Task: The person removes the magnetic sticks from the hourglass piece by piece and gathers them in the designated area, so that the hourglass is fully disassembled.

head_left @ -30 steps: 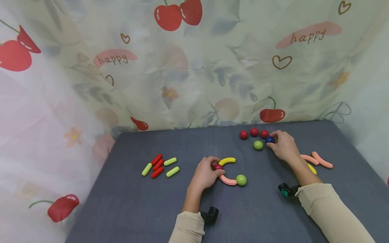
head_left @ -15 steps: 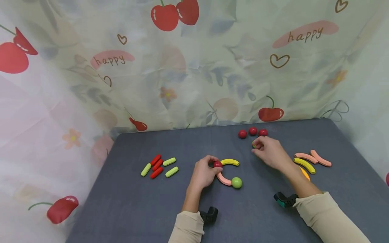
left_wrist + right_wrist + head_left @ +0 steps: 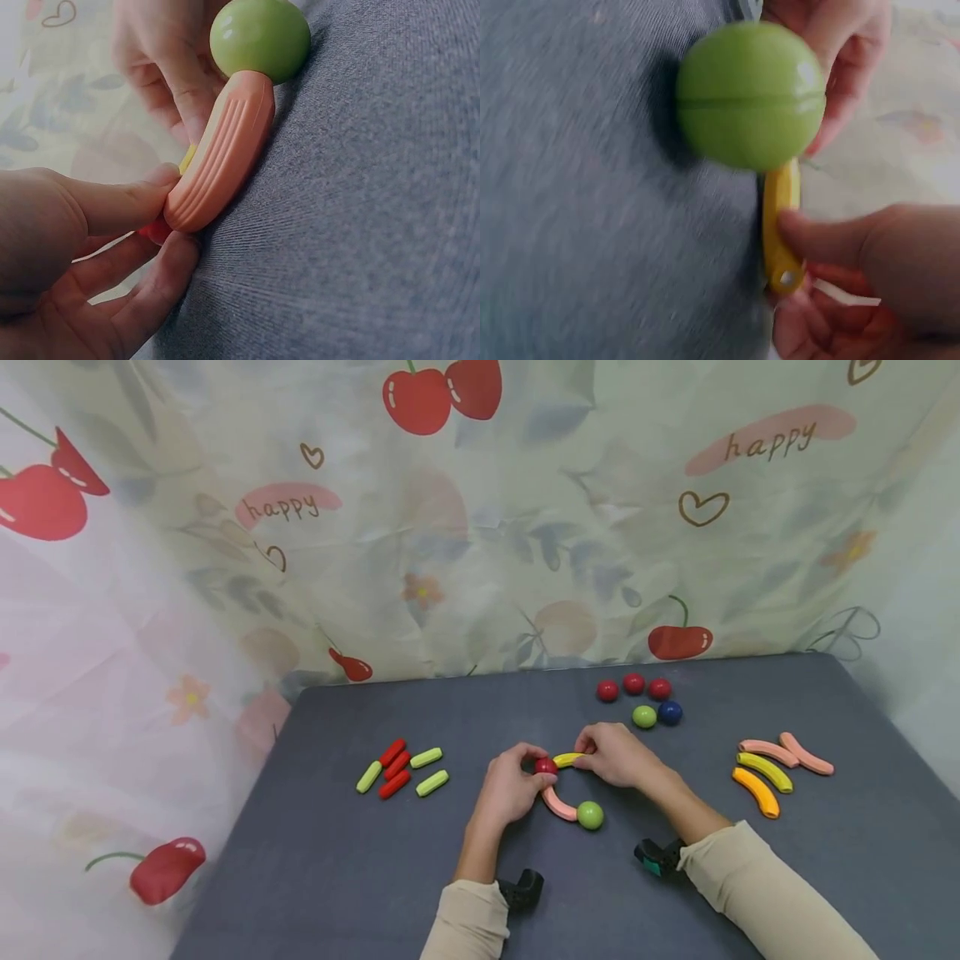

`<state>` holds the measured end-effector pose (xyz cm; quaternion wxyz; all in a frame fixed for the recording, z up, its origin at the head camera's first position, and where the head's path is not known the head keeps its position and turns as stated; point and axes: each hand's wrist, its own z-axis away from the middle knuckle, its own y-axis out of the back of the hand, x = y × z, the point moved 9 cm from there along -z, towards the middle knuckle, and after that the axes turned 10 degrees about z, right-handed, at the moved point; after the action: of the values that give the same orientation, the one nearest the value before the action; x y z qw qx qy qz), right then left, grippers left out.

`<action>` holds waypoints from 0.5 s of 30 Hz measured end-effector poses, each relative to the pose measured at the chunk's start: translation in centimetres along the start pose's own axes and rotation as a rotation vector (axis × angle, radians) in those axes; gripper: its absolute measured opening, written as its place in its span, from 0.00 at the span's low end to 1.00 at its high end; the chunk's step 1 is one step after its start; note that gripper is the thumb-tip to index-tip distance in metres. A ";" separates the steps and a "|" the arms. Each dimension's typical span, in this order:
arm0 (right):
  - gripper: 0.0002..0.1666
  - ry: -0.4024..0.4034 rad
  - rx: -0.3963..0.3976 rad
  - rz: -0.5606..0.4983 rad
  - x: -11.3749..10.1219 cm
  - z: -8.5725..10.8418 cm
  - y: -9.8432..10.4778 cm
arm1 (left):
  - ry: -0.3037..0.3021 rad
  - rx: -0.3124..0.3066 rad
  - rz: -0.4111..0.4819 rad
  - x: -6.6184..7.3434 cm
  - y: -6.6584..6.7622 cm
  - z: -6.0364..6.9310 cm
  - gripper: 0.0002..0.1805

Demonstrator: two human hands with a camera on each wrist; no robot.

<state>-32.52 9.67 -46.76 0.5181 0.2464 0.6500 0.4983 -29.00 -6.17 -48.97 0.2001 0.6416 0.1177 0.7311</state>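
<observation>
My left hand (image 3: pixel 513 785) holds a red ball (image 3: pixel 545 766) between thumb and fingers. From that ball a pink curved rod (image 3: pixel 558 806) runs toward me, with a green ball (image 3: pixel 590 815) at its other end. A yellow curved rod (image 3: pixel 565 760) extends to the right of the red ball. My right hand (image 3: pixel 618 758) pinches the yellow rod's free end. In the right wrist view, a small metal dot shows on the tip of the yellow rod (image 3: pixel 780 217). The left wrist view shows the red ball (image 3: pixel 156 230) mostly hidden by fingers and the pink rod.
Several red balls (image 3: pixel 633 684), a second green ball (image 3: pixel 644 717) and a blue ball (image 3: pixel 670 712) lie at the back. Pink, yellow and orange curved rods (image 3: pixel 757 792) lie at right. Short red and light-green sticks (image 3: pixel 396 763) sit at left on the grey tabletop (image 3: pixel 360 877).
My right hand has let go of the blue ball beside the loose green ball and come leftward and nearer to pinch the yellow rod. The left hand keeps its hold on the red ball.
</observation>
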 end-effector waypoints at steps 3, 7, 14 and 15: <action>0.07 -0.044 0.028 0.078 -0.2 0.0 0.5 | -0.003 0.001 -0.005 0.0 -0.1 -0.1 0.18; 0.09 -0.098 0.079 0.154 0.0 0.3 1.3 | 0.010 -0.011 -0.002 -0.1 -0.1 0.0 0.17; 0.11 -0.117 0.151 0.125 1.6 2.8 4.4 | -0.001 -0.024 0.014 -0.1 0.0 -0.1 0.17; 0.11 -0.120 0.160 0.121 2.0 3.4 4.8 | -0.004 -0.026 0.015 -0.2 0.0 -0.1 0.17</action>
<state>-31.05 14.52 -43.14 0.5036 0.3553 0.6395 0.4596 -29.13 -6.26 -49.12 0.2031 0.6414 0.1031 0.7326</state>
